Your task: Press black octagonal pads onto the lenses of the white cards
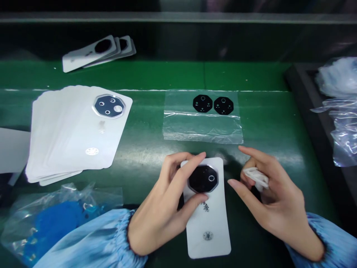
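Observation:
A white phone back cover (209,223) lies on the green bench in front of me, its black camera lens plate (204,179) toward the far end. My left hand (170,201) grips this cover around the plate, index finger at the far edge and thumb at the near edge. Just right of the cover is my right hand (273,193), with thumb and index finger apart. Its other fingers are curled around a crumpled white cloth (257,178). Beyond the cover, two black octagonal lens plates (213,104) lie on a clear plastic bag (200,128).
Fanned white back covers (75,130) lie at the left, with a smaller pile (92,54) behind them. A clear bag of blue pieces (58,219) sits near my left sleeve. At the right, a black tray (309,111) holds clear plastic bags (344,126).

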{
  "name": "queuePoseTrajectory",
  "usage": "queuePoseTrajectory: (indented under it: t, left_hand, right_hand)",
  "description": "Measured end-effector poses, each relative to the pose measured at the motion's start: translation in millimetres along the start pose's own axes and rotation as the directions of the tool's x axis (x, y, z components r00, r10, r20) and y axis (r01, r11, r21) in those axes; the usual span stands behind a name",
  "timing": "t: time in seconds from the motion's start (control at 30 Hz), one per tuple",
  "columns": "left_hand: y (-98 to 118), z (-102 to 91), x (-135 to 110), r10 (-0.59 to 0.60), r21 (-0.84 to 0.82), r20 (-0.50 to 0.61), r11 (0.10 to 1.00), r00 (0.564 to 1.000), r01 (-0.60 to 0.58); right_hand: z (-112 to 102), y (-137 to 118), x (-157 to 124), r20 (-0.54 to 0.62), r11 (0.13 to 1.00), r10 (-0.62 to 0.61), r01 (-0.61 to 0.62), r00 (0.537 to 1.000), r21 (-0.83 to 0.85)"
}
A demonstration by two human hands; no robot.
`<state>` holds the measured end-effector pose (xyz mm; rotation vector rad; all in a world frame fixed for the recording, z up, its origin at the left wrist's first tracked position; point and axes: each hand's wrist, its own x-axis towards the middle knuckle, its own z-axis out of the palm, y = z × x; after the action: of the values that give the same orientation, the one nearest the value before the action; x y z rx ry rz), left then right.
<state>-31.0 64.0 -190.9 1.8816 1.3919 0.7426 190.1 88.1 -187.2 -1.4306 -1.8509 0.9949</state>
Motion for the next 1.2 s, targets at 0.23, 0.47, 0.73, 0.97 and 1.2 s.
queuePoseTrajectory:
  t: [0.23, 0.47, 0.73, 0.97, 1.2]
  left_hand:
    - [9, 6.0, 1, -0.206, -0.591, -0.138, 0.802, 0.969, 0.087]
    - [10, 6.9, 0, -0.302, -0.741, 0.086, 0.617, 0.949, 0.263]
    - [7, 9.7, 20, -0.384, -0.739, -0.100, 0.646, 0.918, 0.190]
    - [2, -1.0, 162, -0.397, -0.550, -0.267, 0.811, 0.878, 0.200]
    - [19, 24.4, 280, -0.404, -0.384, -0.331, 0.883, 0.853, 0.270]
  right_hand:
    - [-4, -15, -6, 0.448, 0.914, 0.226, -0.347, 0.865, 0.209]
    - [-3, -9, -7, 0.447, 0.869, 0.281, -0.423, 0.849, 0.257]
    - [-2, 7, 1, 0.129, 0.841, 0.275, -0.303, 0.953, 0.448]
    - [0, 14, 8, -0.058, 0.813, 0.235, -0.164, 0.970, 0.558]
    - [3, 18, 11, -0.065, 0.849, 0.148, -0.093, 0.987, 0.521]
